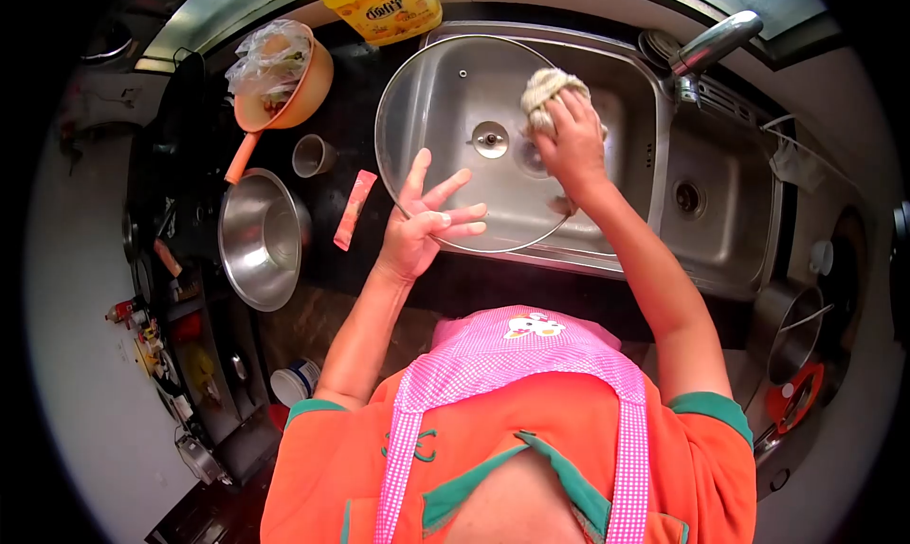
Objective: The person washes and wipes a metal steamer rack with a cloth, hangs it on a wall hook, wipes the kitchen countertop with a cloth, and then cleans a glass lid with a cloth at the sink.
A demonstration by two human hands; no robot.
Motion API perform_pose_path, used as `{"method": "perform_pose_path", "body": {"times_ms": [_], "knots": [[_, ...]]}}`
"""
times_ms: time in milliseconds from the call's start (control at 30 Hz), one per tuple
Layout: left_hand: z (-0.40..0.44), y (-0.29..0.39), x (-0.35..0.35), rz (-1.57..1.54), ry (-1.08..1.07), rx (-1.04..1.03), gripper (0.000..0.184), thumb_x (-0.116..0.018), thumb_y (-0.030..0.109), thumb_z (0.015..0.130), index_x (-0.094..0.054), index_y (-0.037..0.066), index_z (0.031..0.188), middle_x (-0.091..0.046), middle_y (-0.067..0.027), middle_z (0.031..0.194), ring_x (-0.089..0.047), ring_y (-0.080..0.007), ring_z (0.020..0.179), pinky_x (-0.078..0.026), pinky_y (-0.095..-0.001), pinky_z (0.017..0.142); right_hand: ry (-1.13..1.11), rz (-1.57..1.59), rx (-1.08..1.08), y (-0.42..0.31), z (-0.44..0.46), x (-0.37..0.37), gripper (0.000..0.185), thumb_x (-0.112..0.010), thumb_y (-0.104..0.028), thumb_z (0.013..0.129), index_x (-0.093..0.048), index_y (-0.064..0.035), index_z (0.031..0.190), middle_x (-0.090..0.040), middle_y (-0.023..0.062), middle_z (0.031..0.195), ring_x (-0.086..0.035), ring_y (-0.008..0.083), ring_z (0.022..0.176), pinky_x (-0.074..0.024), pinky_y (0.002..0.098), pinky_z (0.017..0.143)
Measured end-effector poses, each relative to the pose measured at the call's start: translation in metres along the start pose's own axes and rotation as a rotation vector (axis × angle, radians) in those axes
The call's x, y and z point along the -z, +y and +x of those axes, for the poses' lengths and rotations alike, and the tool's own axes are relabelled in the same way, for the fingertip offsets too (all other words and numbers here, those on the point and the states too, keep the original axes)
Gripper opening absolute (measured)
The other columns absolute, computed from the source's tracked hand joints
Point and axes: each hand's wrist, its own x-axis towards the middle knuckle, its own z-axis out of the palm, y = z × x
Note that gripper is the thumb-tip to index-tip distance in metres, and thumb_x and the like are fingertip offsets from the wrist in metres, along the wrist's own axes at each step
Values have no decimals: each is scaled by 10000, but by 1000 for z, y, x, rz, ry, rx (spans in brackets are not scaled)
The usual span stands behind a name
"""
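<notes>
A round glass lid with a metal rim is held over the left basin of the steel sink. My left hand grips the lid at its near left edge, with the thumb bent at the rim and the other fingers spread against the glass. A bunched, pale cloth is under my right hand, which presses it on the right side of the lid. Near the lid's middle is a round metal fitting, and the basin shows through the glass.
Left on the dark counter are an orange strainer-like pot holding a plastic bag, a cup, a steel bowl and a red packet. A yellow container stands behind. The faucet is at right.
</notes>
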Motion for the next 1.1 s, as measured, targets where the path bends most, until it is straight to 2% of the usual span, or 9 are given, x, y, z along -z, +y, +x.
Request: {"method": "perform_pose_path", "body": {"times_ms": [200, 267, 333, 367, 467, 567, 667, 833, 1100], "knots": [[6, -1, -7, -55, -45, 64, 896, -450, -46, 662, -58, 198, 1430, -319, -284, 1339, -531, -494, 1004, -483, -568, 808, -17, 235, 211, -71, 28, -23, 302, -668, -195, 589, -592, -81, 858, -574, 120, 1009, -522, 297, 998, -388, 419, 863], [13, -2, 0, -100, 7, 1, 877, -436, -52, 645, -88, 151, 1424, -368, -242, 1309, -533, -419, 1036, -498, -511, 811, -12, 373, 276, -96, 13, -17, 267, -649, -190, 609, -596, -74, 843, -574, 122, 987, -538, 290, 963, -409, 417, 822], [16, -4, 7, -153, 69, -56, 863, -422, -58, 627, -118, 104, 1418, -416, -201, 1279, -536, -344, 1069, -513, -453, 814, -607, 267, 234, -111, 15, 27, 244, -646, -195, 618, -596, -68, 820, -576, 115, 960, -559, 279, 908, -435, 395, 768], [15, -4, 5, -127, 62, -131, 859, -408, -64, 630, -106, 90, 1419, -391, -191, 1311, -516, -284, 1094, -502, -441, 831, -364, 358, 286, -99, -7, 23, 232, -653, -195, 625, -597, -72, 814, -580, 107, 938, -574, 269, 856, -454, 369, 712], [1, 5, 9, -136, 39, -50, 870, -409, -62, 655, -68, 145, 1429, -326, -262, 1349, -551, -407, 1030, -494, -508, 826, -617, 331, 93, -67, -15, 31, 226, -666, -197, 643, -604, -80, 826, -582, 103, 939, -575, 269, 862, -453, 377, 723], [-4, 1, 21, -91, -3, 19, 904, -446, -48, 656, -52, 199, 1432, -319, -292, 1342, -545, -480, 992, -490, -552, 809, -276, 123, 237, 4, -20, 7, 287, -683, -205, 664, -605, -77, 910, -575, 127, 1031, -534, 309, 983, -414, 422, 822], [-5, -5, 14, -94, -80, 80, 912, -467, -47, 657, -62, 208, 1432, -327, -301, 1332, -528, -493, 1011, -499, -542, 802, -22, -1, 107, 9, 15, -12, 374, -695, -222, 661, -597, -77, 992, -553, 144, 1119, -483, 334, 1076, -355, 428, 917], [3, -2, -1, -170, -118, 186, 851, -476, -46, 655, -156, 164, 1416, -353, -277, 1320, -521, -510, 1003, -503, -553, 788, -131, 204, 191, -62, 47, -34, 405, -687, -196, 646, -588, -56, 1012, -550, 150, 1148, -501, 328, 1081, -373, 428, 920], [21, -22, 26, -385, 39, 56, 492, -506, 2, 796, -382, 88, 1264, -443, -112, 1229, -543, -288, 1050, -535, -513, 766, -349, 790, 240, -119, 2, -7, 383, -617, -79, 614, -620, -82, 997, -560, 129, 1134, -501, 323, 1096, -386, 399, 939]]}}
